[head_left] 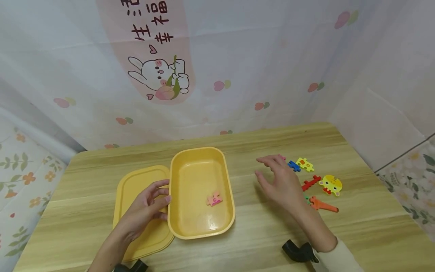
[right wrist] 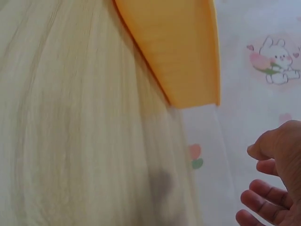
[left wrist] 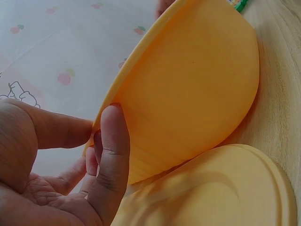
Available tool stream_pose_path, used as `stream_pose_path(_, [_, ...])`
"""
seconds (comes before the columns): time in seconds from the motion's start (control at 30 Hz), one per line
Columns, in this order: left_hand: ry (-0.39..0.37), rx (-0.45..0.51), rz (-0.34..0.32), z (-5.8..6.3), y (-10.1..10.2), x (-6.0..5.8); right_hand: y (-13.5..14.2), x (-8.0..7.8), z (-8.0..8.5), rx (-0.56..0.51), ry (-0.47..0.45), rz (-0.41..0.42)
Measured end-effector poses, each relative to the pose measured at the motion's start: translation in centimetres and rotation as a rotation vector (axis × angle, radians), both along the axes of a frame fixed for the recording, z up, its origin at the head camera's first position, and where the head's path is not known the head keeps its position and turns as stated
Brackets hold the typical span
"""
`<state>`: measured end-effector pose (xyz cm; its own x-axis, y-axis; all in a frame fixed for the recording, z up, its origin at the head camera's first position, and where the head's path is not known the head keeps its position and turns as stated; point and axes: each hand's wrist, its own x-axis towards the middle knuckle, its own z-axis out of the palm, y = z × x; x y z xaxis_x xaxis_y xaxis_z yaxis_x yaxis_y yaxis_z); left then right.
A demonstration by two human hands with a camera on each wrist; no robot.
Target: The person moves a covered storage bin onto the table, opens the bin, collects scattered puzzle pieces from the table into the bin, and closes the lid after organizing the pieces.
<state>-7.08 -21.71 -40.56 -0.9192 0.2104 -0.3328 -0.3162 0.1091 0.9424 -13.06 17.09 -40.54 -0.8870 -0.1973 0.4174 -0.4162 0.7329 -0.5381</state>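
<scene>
A yellow plastic box (head_left: 192, 179) stands on the table, and one pink puzzle piece (head_left: 214, 199) lies inside it towards the near right. My left hand (head_left: 146, 207) pinches the box's left rim between thumb and fingers, as the left wrist view shows close up. Under that hand lies a flat yellow lid (head_left: 151, 240), partly beneath the box's edge. To the right of the box, my right hand (head_left: 280, 185) hovers over the table with its fingers loosely bent and nothing held. In the right wrist view the box's outer wall (right wrist: 174, 52) is apart from the fingers.
Beyond my right hand lie a yellow puzzle piece (head_left: 305, 164), a blue piece (head_left: 293, 166), a red piece (head_left: 310, 183), a yellow animal-head piece (head_left: 331, 185) and an orange piece (head_left: 324, 205). A printed curtain (head_left: 238, 56) hangs behind the table (head_left: 251, 234).
</scene>
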Motion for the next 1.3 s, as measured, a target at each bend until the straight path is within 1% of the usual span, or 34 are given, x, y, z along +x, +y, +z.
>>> stream_pose_path(0.17, [-0.001,0.005,-0.004,-0.1,0.0,0.1,0.7,-0.5,-0.8,-0.030,-0.055,-0.006])
stream_pose_path(0.4, [0.006,0.003,-0.010,-0.1,-0.1,0.0,1.5,-1.0,-1.7,-0.045,-0.056,-0.037])
stream_pose_path(0.6, [0.006,0.000,-0.011,0.0,0.0,0.0,2.1,-1.2,-2.0,-0.019,-0.107,-0.089])
stream_pose_path(0.73, [0.009,-0.002,-0.011,0.0,0.0,0.0,2.5,-1.4,-2.1,0.017,-0.118,-0.115])
stream_pose_path(0.9, [0.007,-0.005,-0.008,-0.1,-0.1,0.0,2.7,-1.5,-2.2,0.052,-0.130,-0.119])
stream_pose_path(1.1, [0.004,-0.007,-0.006,-0.2,-0.1,0.0,3.3,-1.6,-2.4,0.074,-0.182,-0.127])
stream_pose_path(1.3, [0.004,-0.007,-0.002,-0.1,0.0,0.0,3.6,-1.6,-2.4,0.112,-0.209,-0.140])
